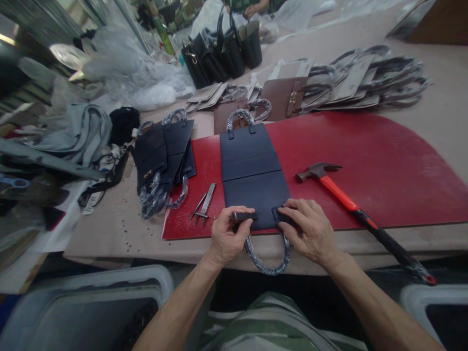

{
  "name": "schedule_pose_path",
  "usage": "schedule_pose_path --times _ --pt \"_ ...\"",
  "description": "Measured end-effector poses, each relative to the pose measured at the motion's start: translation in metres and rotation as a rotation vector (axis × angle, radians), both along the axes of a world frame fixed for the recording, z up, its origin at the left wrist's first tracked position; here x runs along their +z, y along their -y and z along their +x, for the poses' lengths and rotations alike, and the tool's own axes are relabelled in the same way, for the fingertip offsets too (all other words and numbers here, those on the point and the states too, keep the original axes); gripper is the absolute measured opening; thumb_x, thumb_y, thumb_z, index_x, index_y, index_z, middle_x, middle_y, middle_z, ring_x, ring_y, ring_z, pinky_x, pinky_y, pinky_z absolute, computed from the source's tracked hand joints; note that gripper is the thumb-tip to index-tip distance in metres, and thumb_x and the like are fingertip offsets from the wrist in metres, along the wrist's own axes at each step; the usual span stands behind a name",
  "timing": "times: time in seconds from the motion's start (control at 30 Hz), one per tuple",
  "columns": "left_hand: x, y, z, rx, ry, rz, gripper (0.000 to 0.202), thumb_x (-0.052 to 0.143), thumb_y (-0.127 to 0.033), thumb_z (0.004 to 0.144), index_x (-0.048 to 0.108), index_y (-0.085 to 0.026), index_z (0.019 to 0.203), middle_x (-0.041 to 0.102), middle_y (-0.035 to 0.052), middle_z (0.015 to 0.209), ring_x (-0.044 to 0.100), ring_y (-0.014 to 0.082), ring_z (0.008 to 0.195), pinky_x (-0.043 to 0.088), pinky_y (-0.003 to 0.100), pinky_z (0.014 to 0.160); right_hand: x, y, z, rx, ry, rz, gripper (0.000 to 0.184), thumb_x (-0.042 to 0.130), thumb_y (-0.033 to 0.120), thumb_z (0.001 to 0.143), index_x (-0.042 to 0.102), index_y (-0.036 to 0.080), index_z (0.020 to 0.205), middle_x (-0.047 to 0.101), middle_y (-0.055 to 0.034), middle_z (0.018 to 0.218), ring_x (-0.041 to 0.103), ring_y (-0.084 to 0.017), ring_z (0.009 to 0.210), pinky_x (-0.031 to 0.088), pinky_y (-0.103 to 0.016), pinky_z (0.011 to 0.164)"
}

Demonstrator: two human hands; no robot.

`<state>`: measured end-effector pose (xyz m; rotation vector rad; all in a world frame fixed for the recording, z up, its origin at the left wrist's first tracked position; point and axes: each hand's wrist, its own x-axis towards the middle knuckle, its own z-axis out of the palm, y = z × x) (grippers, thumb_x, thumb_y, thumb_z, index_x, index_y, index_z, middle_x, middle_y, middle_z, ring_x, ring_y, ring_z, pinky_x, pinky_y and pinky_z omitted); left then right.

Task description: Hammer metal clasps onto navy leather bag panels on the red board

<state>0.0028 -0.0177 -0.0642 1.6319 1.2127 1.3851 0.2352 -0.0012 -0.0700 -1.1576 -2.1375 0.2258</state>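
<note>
A dark blue leather bag panel (252, 187) lies flat, with plastic-wrapped handles at its far and near ends. My left hand (228, 236) pinches a short dark cylindrical tool (243, 216) above the panel's near left corner; the tool's tip is hard to make out. At the near right corner, my right hand (309, 226) has thumb and fingers closed around the end tab of the near handle (268, 269), which loops over the table edge. A hammer (340, 192) with a red and black grip rests to the right. Slim metal pronged tools (206, 202) lie to the left.
Under the panel is a red board (365, 146). Dark bag panels (164, 151) are stacked at left, brown panels with wrapped handles (281, 97) behind. Black bags (223, 53) stand farther back, near another person's hand (256, 9). A plastic bin (91, 292) sits below left.
</note>
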Motion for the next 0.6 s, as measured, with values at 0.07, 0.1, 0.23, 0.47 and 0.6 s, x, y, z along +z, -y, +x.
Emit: schedule_pose_path --times 0.07,0.1,0.23,0.47,0.6 --pt "-0.001 0.000 0.000 0.000 -0.027 -0.002 0.019 0.065 -0.022 0.091 0.059 -0.019 0.109 0.072 0.0089 0.105 0.072 0.0200 0.098 0.060 0.037 0.092 -0.001 0.000 0.000 0.003 -0.001 -0.006 0.023 0.056 0.028 0.093 0.066 0.018 0.111 0.063 -0.0131 0.109 0.055 -0.028 0.094 0.044 -0.043 0.080" --pt "-0.002 -0.001 -0.001 -0.002 -0.044 0.002 0.019 0.065 -0.022 0.091 0.059 -0.019 0.109 0.072 0.0090 0.105 0.072 0.0200 0.098 0.060 0.037 0.092 -0.001 0.000 0.000 0.003 -0.005 -0.012 0.023 0.057 0.028 0.092 0.066 0.018 0.111 0.063 -0.0127 0.109 0.055 -0.028 0.095 0.044 -0.043 0.081" --pt "-0.001 -0.003 0.000 -0.021 -0.134 0.066 0.017 0.062 -0.017 0.091 0.062 -0.020 0.108 0.071 0.0076 0.104 0.071 0.0194 0.099 0.059 0.035 0.093 -0.001 0.000 0.000 -0.001 -0.017 -0.015 0.024 0.057 0.028 0.091 0.067 0.020 0.111 0.064 -0.0118 0.108 0.055 -0.028 0.093 0.044 -0.044 0.080" --pt "0.009 -0.009 0.005 0.017 -0.321 0.148 0.014 0.060 -0.017 0.089 0.067 -0.019 0.102 0.074 0.0065 0.096 0.072 0.0181 0.091 0.059 0.030 0.087 0.000 0.001 -0.001 -0.008 0.000 -0.007 0.022 0.056 0.028 0.093 0.065 0.018 0.110 0.063 -0.0125 0.109 0.054 -0.027 0.093 0.043 -0.043 0.081" --pt "0.007 -0.010 0.004 -0.013 -0.353 0.200 0.015 0.059 -0.015 0.089 0.066 -0.018 0.102 0.073 0.0069 0.096 0.072 0.0174 0.091 0.058 0.029 0.087 0.001 0.001 -0.001 -0.005 -0.002 0.004 0.022 0.056 0.028 0.093 0.065 0.017 0.110 0.063 -0.0128 0.108 0.054 -0.028 0.093 0.044 -0.043 0.080"
